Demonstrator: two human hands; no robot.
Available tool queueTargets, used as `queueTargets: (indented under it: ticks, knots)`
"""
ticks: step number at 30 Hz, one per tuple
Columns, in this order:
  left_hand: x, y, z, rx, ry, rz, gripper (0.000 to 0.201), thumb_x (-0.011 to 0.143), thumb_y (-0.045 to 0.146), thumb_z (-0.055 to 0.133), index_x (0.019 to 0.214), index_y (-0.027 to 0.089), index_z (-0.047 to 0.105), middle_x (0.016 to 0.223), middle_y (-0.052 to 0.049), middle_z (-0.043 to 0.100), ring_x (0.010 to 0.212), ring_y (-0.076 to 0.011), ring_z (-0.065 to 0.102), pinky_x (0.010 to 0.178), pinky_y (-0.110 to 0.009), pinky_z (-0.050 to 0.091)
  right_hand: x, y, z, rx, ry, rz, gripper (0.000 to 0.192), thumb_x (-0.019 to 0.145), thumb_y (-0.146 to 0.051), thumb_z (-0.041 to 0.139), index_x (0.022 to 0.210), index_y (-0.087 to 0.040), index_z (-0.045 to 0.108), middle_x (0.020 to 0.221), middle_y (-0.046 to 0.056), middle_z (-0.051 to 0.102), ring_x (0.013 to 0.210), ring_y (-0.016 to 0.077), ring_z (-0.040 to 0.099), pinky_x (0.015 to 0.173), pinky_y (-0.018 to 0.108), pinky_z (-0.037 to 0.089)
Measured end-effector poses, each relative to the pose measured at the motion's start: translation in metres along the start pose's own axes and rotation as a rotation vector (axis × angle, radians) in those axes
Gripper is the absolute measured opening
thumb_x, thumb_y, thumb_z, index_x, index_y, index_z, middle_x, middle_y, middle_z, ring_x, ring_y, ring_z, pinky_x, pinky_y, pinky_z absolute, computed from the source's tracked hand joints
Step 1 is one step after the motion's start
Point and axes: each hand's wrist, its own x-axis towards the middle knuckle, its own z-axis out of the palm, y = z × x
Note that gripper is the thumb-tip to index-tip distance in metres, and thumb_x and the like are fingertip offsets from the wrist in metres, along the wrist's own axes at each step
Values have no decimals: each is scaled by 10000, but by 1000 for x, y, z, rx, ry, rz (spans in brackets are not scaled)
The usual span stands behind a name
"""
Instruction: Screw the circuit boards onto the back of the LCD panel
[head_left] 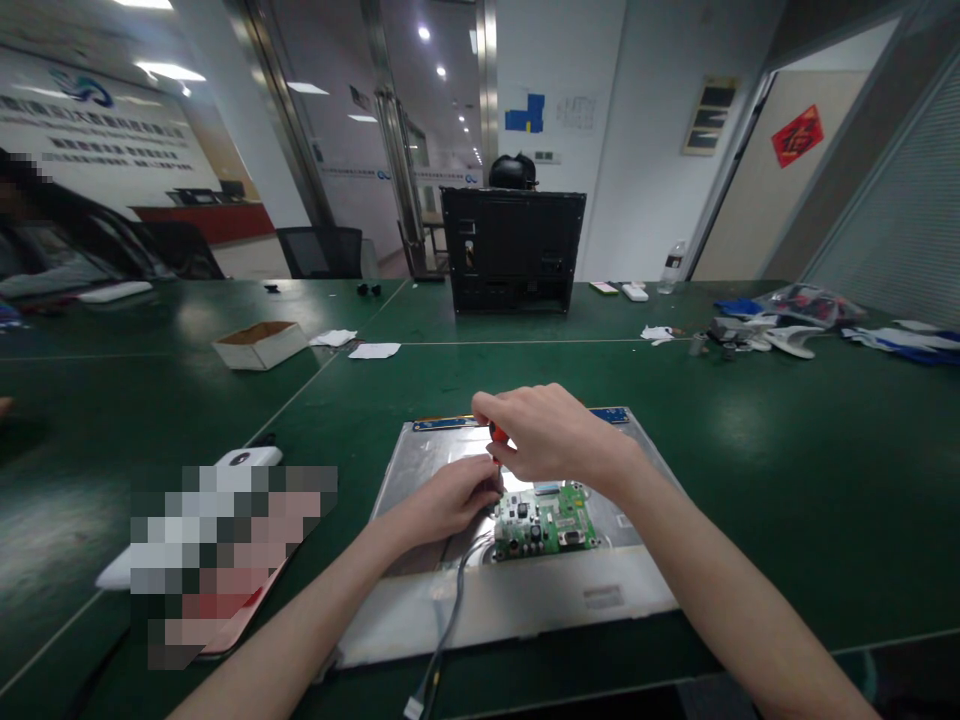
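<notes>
- The left hand (pixel 469 487) is holding its fingers bent and bunched at the upper-left corner of the green printed circuit board (pixel 551 520), apparently steadying that spot; whether it is pinching anything, I cannot tell.
- The right hand (pixel 547 432) is wrapping closed around a screwdriver with a red and black handle (pixel 495 433), holding it upright, probably for straight downward pressure.
- A white rounded object (pixel 251 457) and a flat pink object (pixel 232 630), both partly pixelated, are lying at the left, clear of the forearms.
- A shallow white cardboard box (pixel 259 350) is sitting farther off, perhaps for small parts.
- A thin grey cable (pixel 454 610) is trailing toward the near edge, away from the fingertips.
- A black rectangular housing (pixel 514 250) is standing upright beyond, leaving working room.
- A flat silver metal panel (pixel 525 610) is lying on the green desk (pixel 787 450), supporting the board.
</notes>
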Motion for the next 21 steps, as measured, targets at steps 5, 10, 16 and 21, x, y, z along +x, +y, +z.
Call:
queueTargets:
  ticks: [5, 10, 16, 21]
  knots:
    - [-1, 2, -2, -4, -4, -8, 128, 886, 156, 471, 940, 179, 584, 953, -64, 653, 862, -209, 580, 785, -328, 460, 3, 0, 1, -42, 5, 25, 179, 878, -268, 552, 1034, -179, 554, 873, 52, 714, 673, 153, 587, 519, 294, 186]
    - [-1, 4, -3, -8, -6, -6, 140, 867, 147, 470, 941, 179, 585, 950, -62, 643, 869, -208, 579, 783, -316, 458, 3, 1, 3, -46, 21, 15, 173, 885, -284, 563, 1024, -181, 567, 847, 49, 710, 661, 144, 574, 524, 290, 183]
    - [-1, 5, -3, -4, -10, -14, 134, 868, 149, 464, 925, 175, 582, 940, -68, 647, 857, -210, 581, 770, -321, 457, 2, 0, 0, -29, 4, 25, 180, 883, -296, 575, 1024, -184, 569, 830, 42, 693, 639, 129, 542, 539, 283, 197]
    - [-1, 4, -4, 17, -24, -18, 116, 871, 150, 484, 923, 174, 585, 939, -65, 644, 851, -212, 583, 758, -320, 460, 1, 0, -4, -16, 12, 34, 155, 883, -289, 571, 1000, -189, 562, 823, 36, 687, 632, 124, 528, 537, 281, 197]
